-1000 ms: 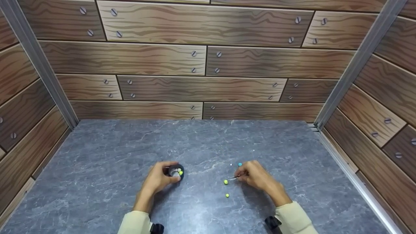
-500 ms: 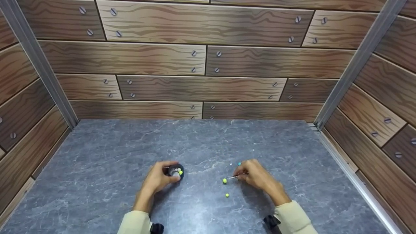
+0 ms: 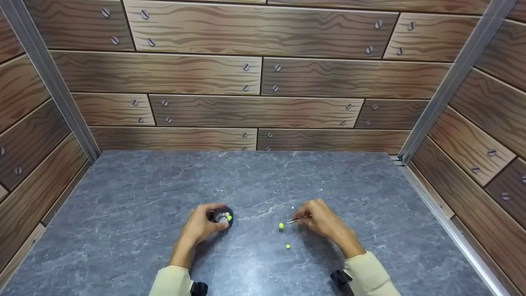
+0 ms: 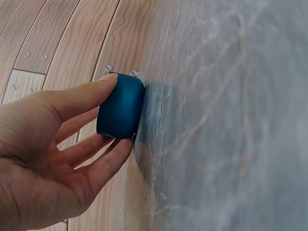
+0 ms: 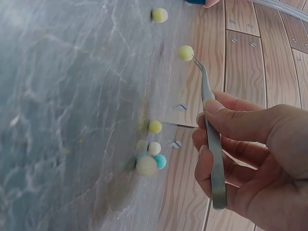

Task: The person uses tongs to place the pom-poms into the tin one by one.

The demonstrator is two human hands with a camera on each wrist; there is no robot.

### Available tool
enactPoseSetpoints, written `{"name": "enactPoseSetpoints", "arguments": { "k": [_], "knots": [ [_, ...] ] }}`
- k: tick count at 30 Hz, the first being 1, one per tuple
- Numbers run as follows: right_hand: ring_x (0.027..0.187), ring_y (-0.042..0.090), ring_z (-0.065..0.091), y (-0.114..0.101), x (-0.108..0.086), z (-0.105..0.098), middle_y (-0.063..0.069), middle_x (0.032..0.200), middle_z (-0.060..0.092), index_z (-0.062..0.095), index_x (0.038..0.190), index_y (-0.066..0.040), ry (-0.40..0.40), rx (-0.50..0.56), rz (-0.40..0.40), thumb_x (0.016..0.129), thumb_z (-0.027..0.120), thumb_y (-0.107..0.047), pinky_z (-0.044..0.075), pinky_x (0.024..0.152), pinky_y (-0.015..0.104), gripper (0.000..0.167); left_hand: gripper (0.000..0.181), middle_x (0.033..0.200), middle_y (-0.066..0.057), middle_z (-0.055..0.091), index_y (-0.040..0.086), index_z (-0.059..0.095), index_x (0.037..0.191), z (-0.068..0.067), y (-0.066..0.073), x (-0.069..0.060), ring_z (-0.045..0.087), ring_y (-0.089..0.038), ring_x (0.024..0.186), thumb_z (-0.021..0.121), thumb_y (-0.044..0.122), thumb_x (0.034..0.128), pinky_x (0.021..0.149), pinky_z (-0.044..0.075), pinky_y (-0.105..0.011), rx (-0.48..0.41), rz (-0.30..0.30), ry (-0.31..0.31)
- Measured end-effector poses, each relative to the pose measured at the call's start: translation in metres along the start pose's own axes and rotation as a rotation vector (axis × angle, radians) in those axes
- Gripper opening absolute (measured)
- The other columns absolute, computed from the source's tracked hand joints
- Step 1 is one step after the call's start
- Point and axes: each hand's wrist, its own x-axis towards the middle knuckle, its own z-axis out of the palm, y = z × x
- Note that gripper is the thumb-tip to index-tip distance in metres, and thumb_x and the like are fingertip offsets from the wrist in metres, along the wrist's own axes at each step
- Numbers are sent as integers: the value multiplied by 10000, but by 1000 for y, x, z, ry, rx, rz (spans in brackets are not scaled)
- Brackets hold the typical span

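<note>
My left hand [image 3: 200,226] grips a small round container [image 3: 231,222], thumb and fingers on opposite sides, with several small balls inside. In the left wrist view its dark blue side wall [image 4: 121,107] stands against the tabletop. Metal tweezers [image 5: 215,159] are pinched in my right hand [image 5: 260,149]. At their tips is a yellow-green ball [image 5: 185,53], raised off the surface; in the head view that ball [image 3: 281,226] is between the container and my right hand [image 3: 322,221].
A smaller yellow-green ball [image 3: 288,246] lies nearer me on the grey marbled tabletop [image 3: 185,176]. The right wrist view also shows a large pale ball [image 5: 146,165], a teal ball [image 5: 160,161], a white ball [image 5: 154,148] and yellow ones. Wood-patterned walls [image 3: 205,111] surround the table.
My right hand has moved slightly left and away from me, carrying the ball at the tweezers' tips. The blue ball beside it is now hidden in the head view. My left hand has stayed in place.
</note>
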Motion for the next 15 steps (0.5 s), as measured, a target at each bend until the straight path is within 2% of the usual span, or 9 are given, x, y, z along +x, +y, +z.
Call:
{"name": "enactPoseSetpoints", "arguments": {
  "k": [9, 15],
  "knots": [
    [782, 208, 738, -4, 6, 1, 103, 895, 800, 825, 913, -34, 13, 2, -17, 811, 760, 91, 597, 705, 293, 175, 507, 1208, -181, 749, 79, 732, 1269, -1, 1, 0, 715, -319, 1107, 880, 49, 785, 997, 533, -515, 5, 9, 6],
    [756, 161, 709, -8, 10, 4, 98, 868, 791, 828, 912, -39, 23, 5, -7, 813, 769, 82, 576, 685, 266, 168, 508, 1211, -167, 751, 92, 735, 1269, -1, 1, -1, 704, -313, 1114, 887, 71, 784, 999, 525, -518, 29, 7, 6]
  ]
}}
